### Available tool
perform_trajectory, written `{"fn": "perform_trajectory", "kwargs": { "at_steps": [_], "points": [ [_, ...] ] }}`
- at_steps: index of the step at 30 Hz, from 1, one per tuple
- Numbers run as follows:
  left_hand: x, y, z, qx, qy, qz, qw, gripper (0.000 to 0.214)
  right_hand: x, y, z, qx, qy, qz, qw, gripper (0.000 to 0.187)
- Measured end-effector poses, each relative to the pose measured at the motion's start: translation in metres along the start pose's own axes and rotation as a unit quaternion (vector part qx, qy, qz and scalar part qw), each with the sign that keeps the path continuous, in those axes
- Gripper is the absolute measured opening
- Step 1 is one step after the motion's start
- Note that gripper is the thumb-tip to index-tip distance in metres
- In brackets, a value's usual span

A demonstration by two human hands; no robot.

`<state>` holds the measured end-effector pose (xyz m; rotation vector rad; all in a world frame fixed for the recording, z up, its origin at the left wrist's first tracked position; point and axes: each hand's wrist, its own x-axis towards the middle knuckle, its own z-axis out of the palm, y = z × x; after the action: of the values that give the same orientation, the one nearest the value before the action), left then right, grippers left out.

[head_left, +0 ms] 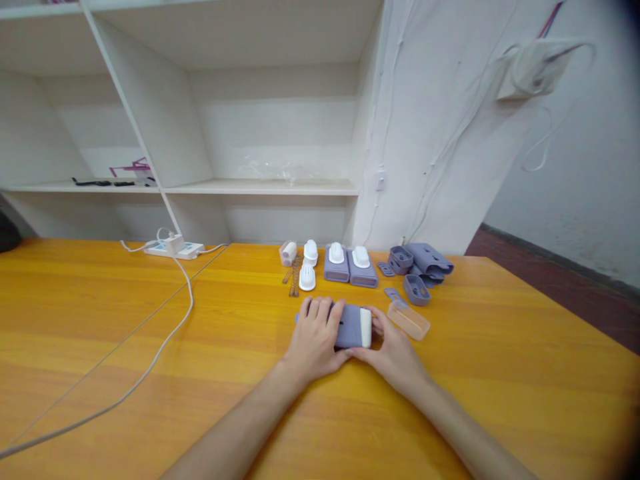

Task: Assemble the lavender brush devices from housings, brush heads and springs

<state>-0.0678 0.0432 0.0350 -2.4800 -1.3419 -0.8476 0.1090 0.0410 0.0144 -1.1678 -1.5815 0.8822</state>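
A purple-grey plastic case (351, 328) with a white end piece (366, 328) lies on its side just above or on the table, in the middle of the view. My left hand (319, 333) is wrapped over its left part, fingers on top. At the white end, my right hand (393, 347) grips the case between thumb and fingers. A translucent peach-coloured oblong piece (409, 320) rests right beside my right hand. Behind the hands stand two similar purple-grey cases (337, 268) topped with white ribbed parts (361, 257).
Loose white ribbed parts (307, 277), springs (294, 281) and a clear container (288, 253) lie at the back. Small purple-grey cups (417, 291) and housings (429, 261) sit back right. A power strip (175, 249) trails a cable (165, 352) across the table's left. White shelving (260, 187) stands behind.
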Motion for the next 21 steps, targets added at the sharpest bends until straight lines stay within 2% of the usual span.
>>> {"fn": "perform_trajectory", "kwargs": {
  "at_steps": [6,17,21],
  "points": [
    [0.0005,0.0000,-0.0010,0.002,-0.008,0.008,1.000,0.079,-0.0001,0.0002,-0.0045,-0.021,-0.013,0.001,1.000,0.071],
    [-0.0009,0.0000,-0.0011,-0.003,0.003,0.008,1.000,0.071,-0.0014,0.0005,-0.0067,0.009,-0.031,-0.003,0.999,0.072],
    [-0.0005,-0.0005,0.0001,0.004,0.000,0.009,1.000,0.079,-0.0041,0.0043,-0.0070,-0.009,-0.030,-0.020,0.999,0.075]
  ]
}}
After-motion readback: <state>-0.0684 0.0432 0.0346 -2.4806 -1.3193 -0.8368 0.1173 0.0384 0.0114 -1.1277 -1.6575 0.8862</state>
